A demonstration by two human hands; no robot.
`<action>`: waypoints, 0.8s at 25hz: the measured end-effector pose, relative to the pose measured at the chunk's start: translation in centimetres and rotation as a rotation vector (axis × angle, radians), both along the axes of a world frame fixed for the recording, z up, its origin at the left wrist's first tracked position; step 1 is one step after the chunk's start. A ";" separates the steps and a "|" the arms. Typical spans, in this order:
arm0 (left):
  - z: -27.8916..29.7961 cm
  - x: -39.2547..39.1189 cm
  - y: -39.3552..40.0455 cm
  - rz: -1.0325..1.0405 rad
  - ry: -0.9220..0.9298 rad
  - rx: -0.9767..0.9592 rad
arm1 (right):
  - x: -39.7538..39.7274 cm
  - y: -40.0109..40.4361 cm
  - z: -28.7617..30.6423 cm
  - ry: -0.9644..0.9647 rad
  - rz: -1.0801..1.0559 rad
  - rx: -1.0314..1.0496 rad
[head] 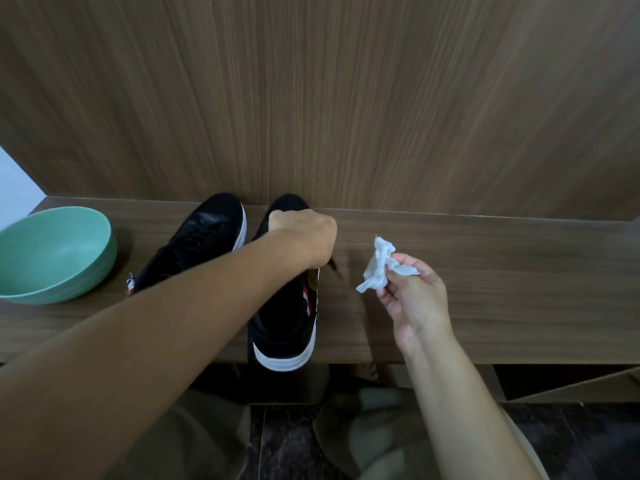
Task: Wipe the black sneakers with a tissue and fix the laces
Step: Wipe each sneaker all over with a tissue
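Observation:
Two black sneakers with white soles stand side by side on a wooden shelf (485, 289), toes against the back panel. The left sneaker (204, 237) is partly covered by my forearm. My left hand (304, 237) reaches across and grips the front of the right sneaker (284, 327), whose heel juts over the shelf's front edge; a black lace end shows just right of that hand. To the right of the shoes, my right hand (412, 299) pinches a crumpled white tissue (379, 265) held above the shelf, apart from the sneakers.
A teal bowl (55, 254) sits at the shelf's left end, beside the left sneaker. A tall wooden panel (346, 98) rises directly behind the shelf. Below the front edge are my legs and a dark tiled floor.

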State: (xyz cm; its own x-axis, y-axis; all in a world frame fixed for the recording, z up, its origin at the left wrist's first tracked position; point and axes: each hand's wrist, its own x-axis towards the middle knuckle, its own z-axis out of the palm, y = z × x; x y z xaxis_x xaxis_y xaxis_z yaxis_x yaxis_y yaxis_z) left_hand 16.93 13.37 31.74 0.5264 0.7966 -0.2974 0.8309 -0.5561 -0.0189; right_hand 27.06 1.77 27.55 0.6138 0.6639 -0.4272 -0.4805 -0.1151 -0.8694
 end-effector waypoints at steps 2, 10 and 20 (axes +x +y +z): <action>1.0 -0.8 1.2 0.139 -0.285 -0.314 | 0.3 -0.1 0.2 0.019 -0.015 0.027; 7.9 -5.2 3.3 0.346 -1.441 -0.763 | 0.5 -0.2 0.2 0.102 -0.027 0.062; 14.1 -4.5 1.3 0.170 -1.708 -0.456 | 0.6 -0.3 0.3 0.126 -0.032 0.060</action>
State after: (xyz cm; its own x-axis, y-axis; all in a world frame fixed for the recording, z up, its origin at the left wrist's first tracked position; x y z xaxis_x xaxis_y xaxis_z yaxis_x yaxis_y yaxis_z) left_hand 12.45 14.68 45.88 0.3854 0.8884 0.2493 -0.1986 -0.1840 0.9627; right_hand 27.67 1.48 27.82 0.5793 0.6716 -0.4619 -0.5886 -0.0474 -0.8070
